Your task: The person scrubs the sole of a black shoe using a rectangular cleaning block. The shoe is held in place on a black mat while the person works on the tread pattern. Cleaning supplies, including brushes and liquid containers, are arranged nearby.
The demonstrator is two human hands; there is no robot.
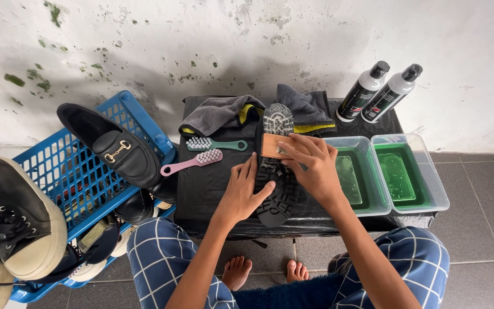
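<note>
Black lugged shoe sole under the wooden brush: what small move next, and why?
Probably draw the wooden-backed brush toward the heel. The right hand holds it on the upturned black lugged shoe sole near the toe, whose lugs look pale, while the heel half looks dark. The left hand steadies the shoe, so a short stroke seems safe.

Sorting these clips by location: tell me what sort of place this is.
Likely a makeshift shoe-cleaning spot by a stained outdoor wall. A lug-soled shoe lies sole-up on a low black table; brushes, two tubs of water and a blue crate of shoes surround it.
</note>
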